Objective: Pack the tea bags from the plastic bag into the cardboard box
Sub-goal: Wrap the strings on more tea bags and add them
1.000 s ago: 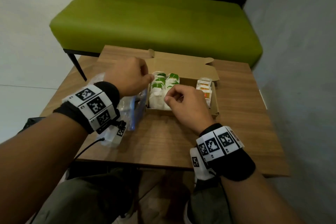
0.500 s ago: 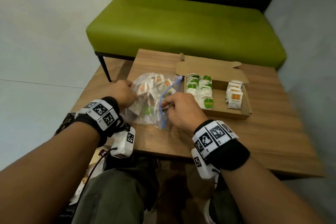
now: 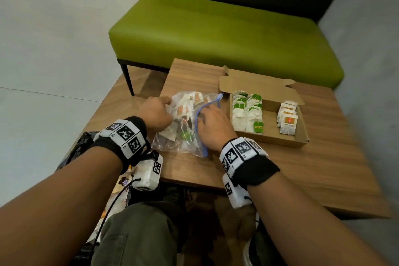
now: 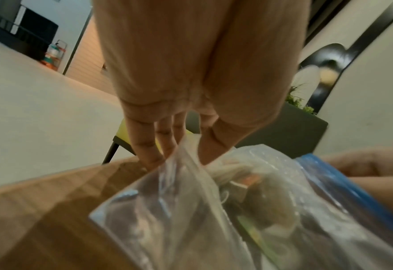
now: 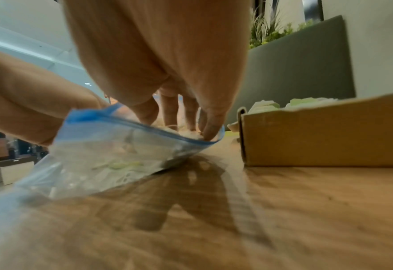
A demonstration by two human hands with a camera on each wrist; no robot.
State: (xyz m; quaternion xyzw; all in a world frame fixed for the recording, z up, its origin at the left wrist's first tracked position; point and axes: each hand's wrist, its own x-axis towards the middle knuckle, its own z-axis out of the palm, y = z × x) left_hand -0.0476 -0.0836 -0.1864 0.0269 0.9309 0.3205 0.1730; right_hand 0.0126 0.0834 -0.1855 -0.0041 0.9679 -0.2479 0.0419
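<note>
The bag (image 3: pixel 187 123) lies flat on the table (image 3: pixel 302 168), just left of the box (image 3: pixel 269 138). It sits that close, I think, so each tea bag has only a short way to go.

The left hand (image 3: pixel 154 112) is on the far left side of the bag. In the left wrist view its thumb and fingers (image 4: pixel 144 144) pinch a fold of the clear plastic. This looks like a way to keep the bag from sliding while the other hand digs.

The right hand (image 3: pixel 212 127) is at the bag's blue zip edge (image 5: pixel 144 126), the side next to the box. Its fingers (image 5: pixel 170 109) reach down into the open mouth, among the tea bags (image 3: pixel 183 112) inside. I cannot tell if they have hold of one yet.

The box is open, with its lid folded back. In it are 2 rows of green-tag tea bags (image 3: pixel 247 112) on the left and 1 row of red-tag tea bags (image 3: pixel 287 117) on the right, stood on edge so more can fit. Many tea bags are left in the bag, so the job looks partly done.
</note>
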